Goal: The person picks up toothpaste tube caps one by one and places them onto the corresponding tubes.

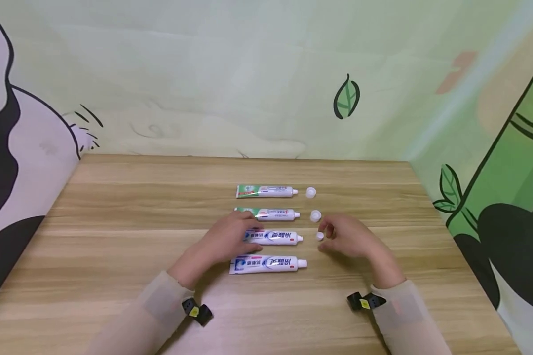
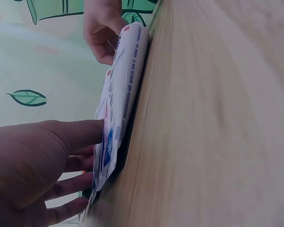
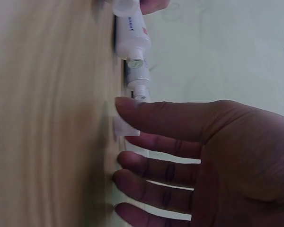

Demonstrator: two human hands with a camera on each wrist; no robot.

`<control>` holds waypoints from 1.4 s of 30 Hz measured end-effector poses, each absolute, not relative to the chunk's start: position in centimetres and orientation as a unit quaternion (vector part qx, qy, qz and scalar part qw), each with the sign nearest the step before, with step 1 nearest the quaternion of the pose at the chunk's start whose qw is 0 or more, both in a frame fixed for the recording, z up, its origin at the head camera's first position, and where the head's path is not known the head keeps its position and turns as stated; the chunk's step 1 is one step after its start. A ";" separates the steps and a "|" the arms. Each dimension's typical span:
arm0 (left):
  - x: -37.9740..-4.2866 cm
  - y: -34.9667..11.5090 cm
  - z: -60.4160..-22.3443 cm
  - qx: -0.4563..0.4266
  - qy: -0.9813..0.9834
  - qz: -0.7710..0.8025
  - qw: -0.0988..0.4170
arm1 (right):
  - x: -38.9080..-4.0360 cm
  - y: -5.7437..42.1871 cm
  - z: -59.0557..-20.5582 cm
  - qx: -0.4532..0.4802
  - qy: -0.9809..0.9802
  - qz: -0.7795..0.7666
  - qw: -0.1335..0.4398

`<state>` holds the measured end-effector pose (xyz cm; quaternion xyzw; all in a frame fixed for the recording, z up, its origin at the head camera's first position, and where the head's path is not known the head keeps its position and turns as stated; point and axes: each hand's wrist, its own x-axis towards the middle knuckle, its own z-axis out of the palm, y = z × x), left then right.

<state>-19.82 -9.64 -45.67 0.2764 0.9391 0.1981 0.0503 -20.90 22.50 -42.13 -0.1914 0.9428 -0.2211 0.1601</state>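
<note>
Four toothpaste tubes lie in a column, nozzles to the right. My left hand point(image 1: 228, 236) holds the third toothpaste tube point(image 1: 277, 237) from the back, thumb along its near side and fingers over its far side. That tube's nozzle is bare. Beside it, my right hand point(image 1: 348, 234) has thumb and fingertips around a small white cap point(image 1: 320, 236) on the table. The right wrist view has the cap just under the thumb point(image 3: 156, 118). The nearest toothpaste tube point(image 1: 266, 265) wears its white cap point(image 1: 302, 263).
Two green-and-white toothpaste tubes lie farther back, the rear toothpaste tube point(image 1: 268, 191) and another toothpaste tube point(image 1: 277, 214), both uncapped. A larger round cap point(image 1: 311, 192) and a second round cap point(image 1: 315, 215) lie right of their nozzles. The wooden table point(image 1: 115, 197) meets a printed backdrop.
</note>
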 end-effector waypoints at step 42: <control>-19.4 -8.9 -45.5 0.284 0.921 0.262 0.054 | -21.5 21.3 -42.3 -0.235 0.928 -0.243 0.158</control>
